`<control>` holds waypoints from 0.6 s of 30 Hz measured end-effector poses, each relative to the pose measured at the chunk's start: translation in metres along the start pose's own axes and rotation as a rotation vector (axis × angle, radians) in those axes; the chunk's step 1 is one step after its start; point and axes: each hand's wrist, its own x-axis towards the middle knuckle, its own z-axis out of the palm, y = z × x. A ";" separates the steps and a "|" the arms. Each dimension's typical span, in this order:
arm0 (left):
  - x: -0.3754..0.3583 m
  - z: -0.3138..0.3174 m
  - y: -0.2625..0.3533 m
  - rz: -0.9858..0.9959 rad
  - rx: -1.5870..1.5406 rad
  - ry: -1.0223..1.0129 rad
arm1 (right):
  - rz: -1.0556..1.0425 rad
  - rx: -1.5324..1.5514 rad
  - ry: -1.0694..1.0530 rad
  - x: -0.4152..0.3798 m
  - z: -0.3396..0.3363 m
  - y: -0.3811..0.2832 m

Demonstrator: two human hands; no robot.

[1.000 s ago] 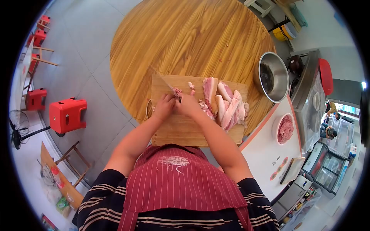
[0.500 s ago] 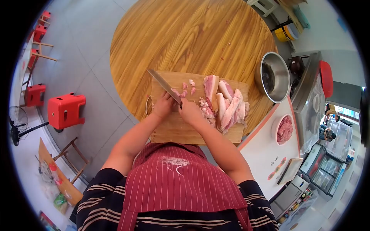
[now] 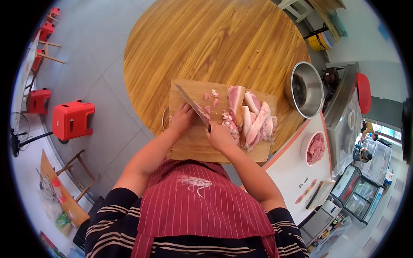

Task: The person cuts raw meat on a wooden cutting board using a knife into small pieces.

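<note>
My right hand (image 3: 220,136) is wrapped around the handle of a kitchen knife (image 3: 189,101), its long blade slanting to the far left across the cutting board (image 3: 193,144). Just left of the blade, my left hand (image 3: 184,118) rests low on the board with its fingers curled; whatever they hold is hidden. Small cut pieces of meat (image 3: 207,108) lie along the blade's right side. Thick slabs of raw pork (image 3: 257,124) are piled on the board's right part, with a heap of chopped bits (image 3: 229,121) beside them.
The board lies at the near edge of a round wooden table (image 3: 206,38). A steel bowl (image 3: 316,73) stands at the table's right edge. Minced meat fills a white bowl (image 3: 304,148) on a white side table (image 3: 279,185). Red stools (image 3: 73,119) stand on the floor at left.
The knife and my right hand have shifted slightly right and nearer to me. More cut meat shows along the blade's right side. My left hand has stayed nearly in place.
</note>
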 end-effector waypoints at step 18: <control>-0.006 -0.003 0.002 0.008 0.015 -0.005 | -0.035 0.041 0.101 -0.006 0.001 0.004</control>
